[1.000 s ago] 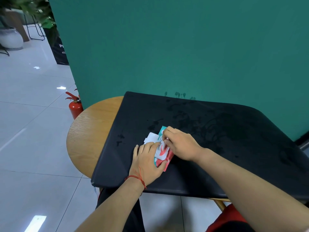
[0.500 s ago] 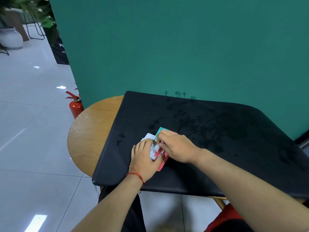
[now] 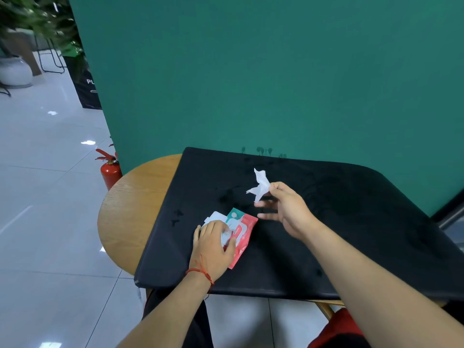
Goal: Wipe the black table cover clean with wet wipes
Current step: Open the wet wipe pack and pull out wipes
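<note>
White limp wipe (image 3: 259, 185), pinched by my right hand (image 3: 288, 209), wants bunching; left hand (image 3: 213, 249) lies flat on pack (image 3: 242, 229) near cover (image 3: 351, 222) front edge.

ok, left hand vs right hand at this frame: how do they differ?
The left hand presses down on the red, teal and white wet-wipe pack; right hand is clear of the pack. Right hand pinches a crumpled white wet wipe; left hand holds none. Left wrist wears a red string; right wrist is bare. Both are over the black table cover.
</note>
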The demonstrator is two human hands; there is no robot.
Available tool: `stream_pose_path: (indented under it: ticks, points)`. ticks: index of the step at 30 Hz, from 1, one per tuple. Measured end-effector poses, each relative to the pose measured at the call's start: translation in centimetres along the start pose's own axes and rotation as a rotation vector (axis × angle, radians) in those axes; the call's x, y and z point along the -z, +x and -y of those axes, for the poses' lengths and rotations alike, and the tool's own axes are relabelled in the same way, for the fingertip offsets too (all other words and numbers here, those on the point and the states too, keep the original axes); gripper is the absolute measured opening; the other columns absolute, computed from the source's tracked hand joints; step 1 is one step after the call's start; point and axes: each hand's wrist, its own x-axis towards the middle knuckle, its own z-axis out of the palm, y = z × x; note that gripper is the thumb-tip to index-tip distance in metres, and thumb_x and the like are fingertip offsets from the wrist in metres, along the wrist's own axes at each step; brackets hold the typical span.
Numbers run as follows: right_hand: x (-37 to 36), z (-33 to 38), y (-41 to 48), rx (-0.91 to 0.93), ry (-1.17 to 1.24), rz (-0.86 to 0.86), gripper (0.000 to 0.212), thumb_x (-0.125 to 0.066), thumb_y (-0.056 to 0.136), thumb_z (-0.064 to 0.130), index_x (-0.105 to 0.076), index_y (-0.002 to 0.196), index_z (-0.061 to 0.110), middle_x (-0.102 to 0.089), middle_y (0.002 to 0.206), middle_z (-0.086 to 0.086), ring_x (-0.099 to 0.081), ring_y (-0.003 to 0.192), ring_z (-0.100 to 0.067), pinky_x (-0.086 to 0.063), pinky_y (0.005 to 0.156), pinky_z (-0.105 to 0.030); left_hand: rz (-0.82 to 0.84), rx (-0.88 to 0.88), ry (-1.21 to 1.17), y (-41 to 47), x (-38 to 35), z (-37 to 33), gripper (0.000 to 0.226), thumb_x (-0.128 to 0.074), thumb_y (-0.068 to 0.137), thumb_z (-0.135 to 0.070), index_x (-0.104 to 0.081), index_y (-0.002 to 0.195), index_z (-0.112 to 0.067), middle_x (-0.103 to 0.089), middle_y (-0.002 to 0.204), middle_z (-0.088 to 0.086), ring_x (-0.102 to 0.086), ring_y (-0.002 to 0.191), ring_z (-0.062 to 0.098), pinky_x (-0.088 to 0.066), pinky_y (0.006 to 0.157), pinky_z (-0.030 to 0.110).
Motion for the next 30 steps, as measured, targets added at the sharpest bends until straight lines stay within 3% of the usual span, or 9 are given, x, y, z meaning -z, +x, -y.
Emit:
stream_pose_path:
  ticks: [6, 11, 15, 18, 20, 23, 25, 27, 30]
  points:
    - [1.4, -0.1, -2.0, -0.013, 0.167, 0.1, 0.019, -0.04, 0.108, 0.015, -0.058, 0.104, 0.012, -0.074, 0.131, -0.012, -0.071, 0.097, -0.025, -0.059, 0.091, -0.051, -0.014, -0.04, 0.034, -0.2, 0.0, 0.1, 0.019, -0.065, 0.089, -0.03, -0.048, 0.093, -0.038, -0.055, 0.1, -0.022, -0.053, 0.105, 0.003, -0.032, 0.122, 0.046]
    - [1.8, -1.1, -2.8, -0.073, 0.402, 0.069, 0.03, -0.037, 0.101, 0.018, -0.058, 0.119, 0.007, -0.069, 0.134, -0.021, -0.07, 0.101, -0.034, -0.057, 0.101, -0.06, -0.018, -0.05, 0.056, -0.5, 0.1, 0.0, 0.015, -0.064, 0.09, -0.031, -0.057, 0.101, -0.037, -0.062, 0.107, -0.022, -0.057, 0.109, 0.003, -0.028, 0.125, 0.052]
    - [1.2, -1.9, -3.6, -0.137, 0.514, 0.087, 0.045, -0.047, 0.103, 0.041, -0.065, 0.124, 0.004, -0.07, 0.123, -0.019, -0.071, 0.099, -0.034, -0.052, 0.107, -0.063, -0.071, -0.072, 0.048, -0.6, 0.2, -0.7, 0.023, -0.056, 0.097, -0.033, -0.062, 0.119, -0.032, -0.065, 0.12, -0.018, -0.057, 0.119, 0.006, -0.02, 0.129, 0.05]
    - [0.5, -2.5, -4.4, -0.15, 0.502, 0.076, 0.055, -0.06, 0.101, 0.052, -0.067, 0.129, 0.006, -0.072, 0.113, -0.016, -0.073, 0.094, -0.032, -0.058, 0.093, -0.055, -0.09, -0.002, -0.024, -0.2, 0.7, -1.1, 0.016, -0.05, 0.104, -0.034, -0.061, 0.116, -0.035, -0.062, 0.117, -0.021, -0.056, 0.119, 0.005, -0.02, 0.128, 0.047]
    - [0.1, -2.9, -5.0, -0.126, 0.46, 0.096, 0.039, -0.067, 0.097, 0.037, -0.068, 0.123, 0.007, -0.07, 0.109, -0.015, -0.073, 0.095, -0.029, -0.059, 0.088, -0.051, -0.102, 0.071, -0.136, -0.1, 1.9, -2.4, 0.017, -0.046, 0.107, -0.031, -0.062, 0.105, -0.039, -0.062, 0.108, -0.026, -0.056, 0.113, 0.004, -0.038, 0.117, 0.042]
    - [-0.4, -3.4, -5.9, -0.109, 0.413, 0.149, 0.024, -0.058, 0.097, 0.018, -0.064, 0.118, 0.008, -0.068, 0.111, -0.019, -0.07, 0.094, -0.029, -0.059, 0.091, -0.052, 0.025, 0.346, -0.618, 0.4, 5.1, -6.9, 0.031, -0.045, 0.108, -0.035, -0.073, 0.095, -0.036, -0.072, 0.1, -0.018, -0.068, 0.101, 0.01, -0.053, 0.083, 0.03]
    - [-0.8, -3.8, -6.3, -0.126, 0.427, 0.163, 0.031, -0.051, 0.098, 0.018, -0.064, 0.124, 0.007, -0.07, 0.115, -0.02, -0.072, 0.091, -0.028, -0.059, 0.088, -0.051, 0.217, 0.49, -0.857, 1.1, 6.7, -9.5, 0.041, -0.043, 0.109, -0.045, -0.078, 0.102, -0.025, -0.08, 0.098, -0.004, -0.076, 0.092, 0.014, -0.056, 0.081, 0.031]
    - [-1.3, -4.1, -6.6, -0.138, 0.41, 0.168, 0.037, -0.047, 0.101, 0.021, -0.065, 0.129, 0.004, -0.072, 0.115, -0.019, -0.073, 0.088, -0.027, -0.059, 0.085, -0.049, 0.336, 0.523, -0.96, 1.5, 7.5, -10.8, 0.045, -0.048, 0.108, -0.044, -0.077, 0.107, -0.009, -0.08, 0.096, 0.008, -0.076, 0.083, 0.022, -0.058, 0.085, 0.041]
    - [-2.0, -4.4, -7.0, -0.165, 0.354, 0.131, 0.042, -0.045, 0.109, 0.033, -0.072, 0.124, 0.005, -0.074, 0.102, -0.014, -0.07, 0.079, -0.022, -0.059, 0.078, -0.044, 0.263, 0.5, -0.933, 1.3, 7.8, -11.3, 0.033, -0.057, 0.106, -0.027, -0.07, 0.108, 0.004, -0.078, 0.095, 0.017, -0.074, 0.079, 0.033, -0.058, 0.078, 0.044]
